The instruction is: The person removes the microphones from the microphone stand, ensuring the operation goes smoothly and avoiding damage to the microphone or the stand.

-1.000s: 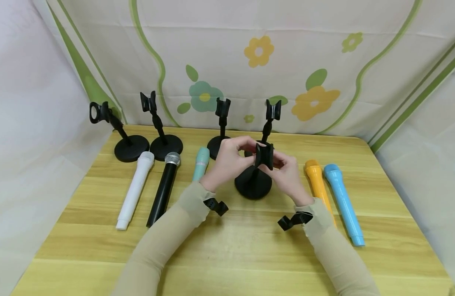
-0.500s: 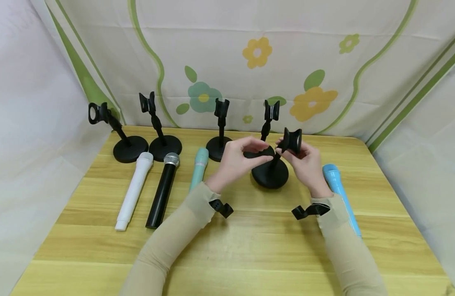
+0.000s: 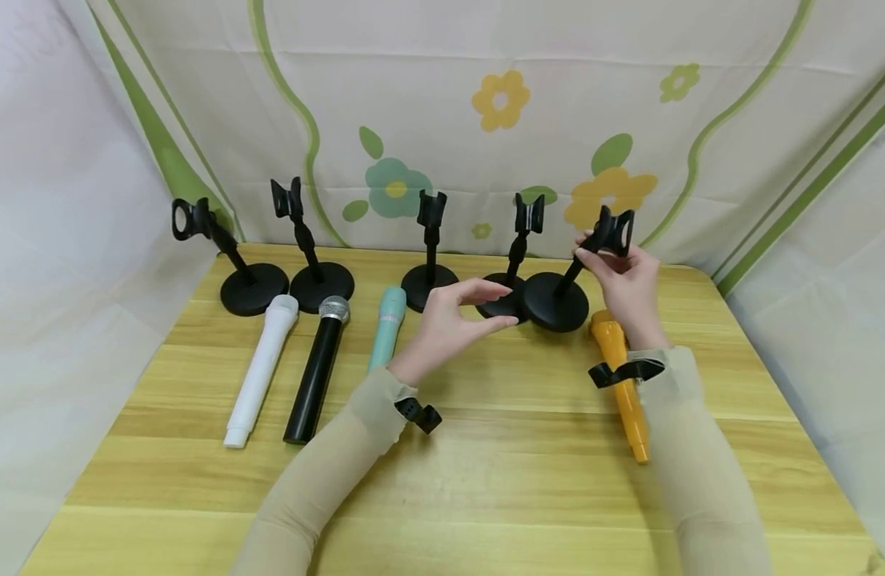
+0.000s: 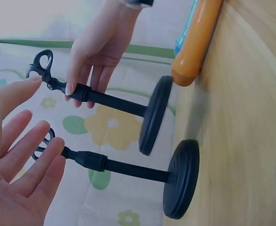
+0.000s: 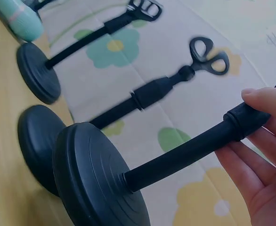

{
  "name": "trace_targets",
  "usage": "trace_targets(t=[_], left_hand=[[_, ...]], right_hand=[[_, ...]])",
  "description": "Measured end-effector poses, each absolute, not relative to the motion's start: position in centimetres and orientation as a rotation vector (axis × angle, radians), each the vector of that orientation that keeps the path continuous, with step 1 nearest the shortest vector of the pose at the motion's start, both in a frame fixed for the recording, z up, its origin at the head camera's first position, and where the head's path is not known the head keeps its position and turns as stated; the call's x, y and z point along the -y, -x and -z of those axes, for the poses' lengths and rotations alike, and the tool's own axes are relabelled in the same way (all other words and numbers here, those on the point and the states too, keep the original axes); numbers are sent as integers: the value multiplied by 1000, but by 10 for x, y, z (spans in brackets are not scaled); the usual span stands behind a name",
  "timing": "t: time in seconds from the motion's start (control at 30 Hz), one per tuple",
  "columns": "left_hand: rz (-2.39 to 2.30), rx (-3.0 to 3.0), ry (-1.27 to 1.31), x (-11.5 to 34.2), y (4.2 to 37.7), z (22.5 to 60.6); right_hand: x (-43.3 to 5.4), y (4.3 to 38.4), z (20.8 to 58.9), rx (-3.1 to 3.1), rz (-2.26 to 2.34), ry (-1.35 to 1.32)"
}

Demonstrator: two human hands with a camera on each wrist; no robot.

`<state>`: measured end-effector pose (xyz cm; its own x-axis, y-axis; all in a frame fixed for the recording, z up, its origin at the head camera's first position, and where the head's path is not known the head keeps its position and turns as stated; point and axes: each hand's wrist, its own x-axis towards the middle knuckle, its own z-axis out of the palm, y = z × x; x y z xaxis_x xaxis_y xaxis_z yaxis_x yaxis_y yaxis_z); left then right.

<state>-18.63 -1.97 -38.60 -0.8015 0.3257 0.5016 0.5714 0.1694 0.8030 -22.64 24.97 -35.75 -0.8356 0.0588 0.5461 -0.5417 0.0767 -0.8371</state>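
My right hand (image 3: 633,296) holds a black desktop microphone stand (image 3: 555,302) by its upper post, just below the clip. The stand leans to the right, and in the left wrist view its round base (image 4: 156,115) is off the table. My left hand (image 3: 446,328) hovers with thumb and fingers spread apart and nothing between them. Behind the held base, overlapped by it, another microphone stand (image 3: 530,214) stands upright. An orange microphone (image 3: 632,424) lies partly under my right wrist. The blue microphone (image 4: 181,40) is hidden by the right arm in the head view.
Three more stands line the back: one at far left (image 3: 255,290), one beside it (image 3: 322,288), one near the middle (image 3: 430,288). White (image 3: 262,372), black (image 3: 316,376) and mint (image 3: 389,324) microphones lie left of my hands. A flowered curtain (image 3: 442,104) hangs behind the table.
My left hand has let go of the stand and stays near the middle. The right hand has carried the stand right and toward the back. The right arm now covers the blue microphone.
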Motion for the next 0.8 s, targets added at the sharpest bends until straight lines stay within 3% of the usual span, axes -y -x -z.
trace_targets(t=[0.37,0.8], left_hand=[[1642,2277,845,43,177,394],[1364,2473,740,93,170,386]], right_hand=[[-284,269,373,1989,-1830,-283],[-297,284,393,2151,-1688,-147]])
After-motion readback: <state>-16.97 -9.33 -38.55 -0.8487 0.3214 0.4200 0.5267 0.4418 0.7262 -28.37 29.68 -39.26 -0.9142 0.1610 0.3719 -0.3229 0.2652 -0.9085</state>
